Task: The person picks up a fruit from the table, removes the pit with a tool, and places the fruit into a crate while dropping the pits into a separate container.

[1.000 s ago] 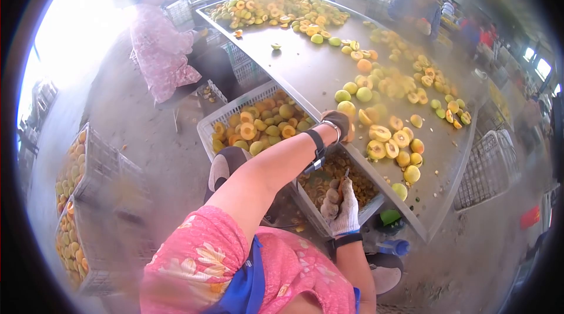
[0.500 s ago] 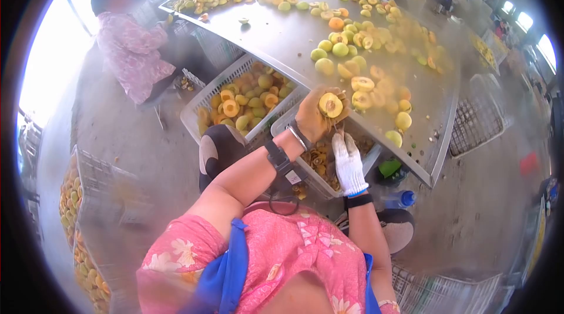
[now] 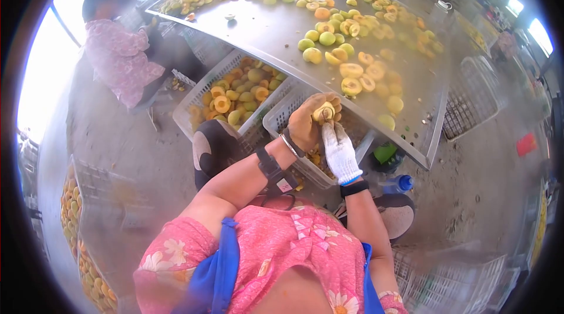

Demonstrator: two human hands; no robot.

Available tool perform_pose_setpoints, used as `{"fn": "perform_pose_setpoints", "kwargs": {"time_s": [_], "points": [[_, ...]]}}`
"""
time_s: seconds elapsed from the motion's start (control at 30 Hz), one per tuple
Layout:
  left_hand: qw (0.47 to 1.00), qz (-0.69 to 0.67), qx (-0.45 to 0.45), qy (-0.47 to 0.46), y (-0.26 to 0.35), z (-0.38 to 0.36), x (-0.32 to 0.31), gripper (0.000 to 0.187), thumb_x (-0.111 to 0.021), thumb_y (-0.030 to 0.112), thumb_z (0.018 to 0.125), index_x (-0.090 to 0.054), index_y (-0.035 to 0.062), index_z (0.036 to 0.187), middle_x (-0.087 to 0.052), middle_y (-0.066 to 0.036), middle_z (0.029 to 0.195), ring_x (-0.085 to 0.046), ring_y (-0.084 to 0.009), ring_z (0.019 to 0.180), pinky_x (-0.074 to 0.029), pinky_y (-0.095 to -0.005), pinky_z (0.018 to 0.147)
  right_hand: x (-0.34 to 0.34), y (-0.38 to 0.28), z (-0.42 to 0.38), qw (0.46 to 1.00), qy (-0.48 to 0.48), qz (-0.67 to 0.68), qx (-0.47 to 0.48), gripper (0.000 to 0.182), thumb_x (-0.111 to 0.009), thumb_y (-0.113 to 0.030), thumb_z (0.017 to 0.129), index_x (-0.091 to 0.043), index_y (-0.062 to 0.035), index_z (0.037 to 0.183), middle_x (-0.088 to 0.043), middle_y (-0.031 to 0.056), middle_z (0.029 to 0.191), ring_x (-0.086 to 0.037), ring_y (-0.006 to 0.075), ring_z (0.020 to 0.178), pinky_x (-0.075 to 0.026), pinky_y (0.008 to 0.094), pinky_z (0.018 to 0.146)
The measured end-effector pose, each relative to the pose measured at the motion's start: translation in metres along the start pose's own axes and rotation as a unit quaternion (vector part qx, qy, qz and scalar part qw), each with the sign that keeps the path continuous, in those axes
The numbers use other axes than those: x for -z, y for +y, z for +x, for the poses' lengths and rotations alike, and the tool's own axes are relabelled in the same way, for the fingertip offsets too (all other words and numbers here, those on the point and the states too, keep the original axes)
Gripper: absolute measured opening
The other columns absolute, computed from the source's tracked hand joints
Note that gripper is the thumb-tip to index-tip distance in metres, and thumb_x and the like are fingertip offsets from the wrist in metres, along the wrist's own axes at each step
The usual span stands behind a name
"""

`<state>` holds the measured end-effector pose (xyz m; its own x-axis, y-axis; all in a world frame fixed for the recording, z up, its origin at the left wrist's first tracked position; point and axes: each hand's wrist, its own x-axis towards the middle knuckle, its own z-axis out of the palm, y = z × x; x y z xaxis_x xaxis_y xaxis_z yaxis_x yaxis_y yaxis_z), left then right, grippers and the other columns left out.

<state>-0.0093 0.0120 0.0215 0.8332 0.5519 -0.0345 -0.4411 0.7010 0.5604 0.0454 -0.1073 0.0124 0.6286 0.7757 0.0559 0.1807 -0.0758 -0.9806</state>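
Working from afar, I have the left grip (image 3: 304,126), in a brown glove, closed around a cut yellow fruit (image 3: 324,112), its opened face turned up towards the camera. The right grip (image 3: 341,154), in a white knitted glove with soiled fingertips, has its fingers bunched together against the lower side of the fruit; I cannot tell whether anything is clamped between them. For this close work, I would let the left grip cradle the fruit firmly from behind, since soft flesh can bruise or slip if squeezed hard. The right one calls for small, controlled movements from the fingers, with the wrist loose and the left fingertips well clear of its line. The height suits this: both meet just beside the edge of the grey metal surface (image 3: 258,40), above the pale plastic crate (image 3: 311,174) with brownish-orange scraps (image 3: 316,158) in it, so drips and bits would drop there. I would mind the cut fruit pieces (image 3: 351,86) lying near that edge, where a stray elbow or knuckle could nudge them, and tilt the opened face to see into it.
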Motion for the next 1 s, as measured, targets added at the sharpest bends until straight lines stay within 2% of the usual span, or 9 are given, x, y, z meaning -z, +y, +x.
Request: {"fn": "perform_pose_setpoints", "kwargs": {"time_s": [0.17,0.27,0.37,0.47,0.5,0.7,0.8,0.93,1.0], "points": [[0.997,0.065,-0.033,0.011,-0.004,0.000,-0.002,0.026,-0.052,0.020,0.098,-0.061,-0.0012,0.109,-0.066,-0.015,0.107,-0.064,-0.0250,0.097,-0.053,-0.0392,0.093,-0.003,0.012,0.000,0.999,-0.007,-0.032,-0.006,0.043,-0.051,-0.031,0.104,-0.058,0.0050,0.126,-0.066,0.0201,0.114,-0.063,0.0279,0.105,-0.047,0.0355,0.092],[0.981,0.155,-0.111,0.029,-0.008,-0.002,-0.009,0.028,-0.052,0.023,0.099,-0.064,-0.0016,0.104,-0.067,-0.013,0.101,-0.064,-0.0224,0.097,-0.053,-0.0342,0.087,-0.007,0.001,-0.006,1.000,-0.017,0.009,-0.019,0.046,-0.051,-0.033,0.104,-0.055,0.0040,0.130,-0.066,0.0196,0.116,-0.062,0.0273,0.107,-0.047,0.0352,0.093],[0.965,0.212,-0.154,0.031,-0.004,-0.001,-0.014,0.038,-0.051,0.034,0.102,-0.064,-0.0008,0.092,-0.067,-0.015,0.094,-0.066,-0.0254,0.089,-0.057,-0.0363,0.081,-0.007,0.000,-0.006,1.000,-0.020,0.017,0.004,0.045,-0.050,-0.035,0.104,-0.055,0.0020,0.129,-0.066,0.0151,0.112,-0.062,0.0229,0.103,-0.048,0.0331,0.090],[0.991,0.133,-0.005,0.025,0.019,0.003,-0.014,0.051,-0.050,0.046,0.103,-0.063,0.0004,0.084,-0.067,-0.015,0.085,-0.066,-0.0248,0.077,-0.058,-0.0376,0.073,-0.012,0.022,-0.001,0.998,-0.045,0.031,0.017,0.040,-0.049,-0.036,0.105,-0.057,-0.0005,0.123,-0.064,0.0082,0.102,-0.059,0.0159,0.094,-0.048,0.0298,0.083],[0.987,0.137,0.021,0.081,0.021,0.004,-0.016,0.058,-0.049,0.052,0.102,-0.062,0.0006,0.080,-0.067,-0.016,0.080,-0.066,-0.0246,0.067,-0.058,-0.0381,0.068,-0.013,0.026,-0.001,0.997,-0.059,0.041,0.016,0.039,-0.049,-0.036,0.105,-0.058,-0.0013,0.121,-0.063,0.0057,0.099,-0.058,0.0134,0.091,-0.048,0.0286,0.081],[0.935,0.340,-0.088,0.043,0.009,0.010,-0.008,0.062,-0.051,0.053,0.101,-0.064,0.0002,0.070,-0.068,-0.015,0.072,-0.066,-0.0240,0.064,-0.054,-0.0333,0.060,-0.004,0.017,-0.003,0.983,-0.113,0.110,-0.093,0.030,-0.052,-0.032,0.105,-0.060,-0.0049,0.117,-0.060,-0.0001,0.093,-0.055,0.0078,0.085,-0.047,0.0261,0.075],[0.966,0.249,0.055,-0.032,0.028,0.009,-0.013,0.066,-0.051,0.053,0.101,-0.066,-0.0003,0.066,-0.069,-0.014,0.069,-0.066,-0.0216,0.063,-0.052,-0.0311,0.059,-0.001,0.010,-0.008,0.966,-0.127,0.187,-0.124,0.030,-0.053,-0.034,0.105,-0.060,-0.0058,0.111,-0.058,-0.0023,0.085,-0.053,0.0070,0.073,-0.044,0.0227,0.064],[0.883,0.457,0.022,-0.106,0.028,0.020,0.004,0.067,-0.051,0.054,0.100,-0.068,-0.0009,0.065,-0.069,-0.013,0.068,-0.066,-0.0206,0.062,-0.052,-0.0306,0.060,-0.002,0.010,-0.011,0.947,-0.159,0.222,-0.167,0.034,-0.050,-0.041,0.105,-0.060,-0.0091,0.099,-0.053,-0.0037,0.069,-0.044,0.0077,0.049,-0.035,0.0218,0.044],[0.850,0.510,0.023,-0.129,0.027,0.018,0.006,0.068,-0.051,0.055,0.100,-0.068,-0.0006,0.065,-0.069,-0.013,0.066,-0.067,-0.0208,0.062,-0.053,-0.0309,0.061,0.006,0.000,-0.014,0.885,-0.219,0.318,-0.262,0.036,-0.047,-0.045,0.105,-0.058,-0.0114,0.096,-0.048,-0.0042,0.063,-0.037,0.0081,0.039,-0.028,0.0227,0.036]]}}
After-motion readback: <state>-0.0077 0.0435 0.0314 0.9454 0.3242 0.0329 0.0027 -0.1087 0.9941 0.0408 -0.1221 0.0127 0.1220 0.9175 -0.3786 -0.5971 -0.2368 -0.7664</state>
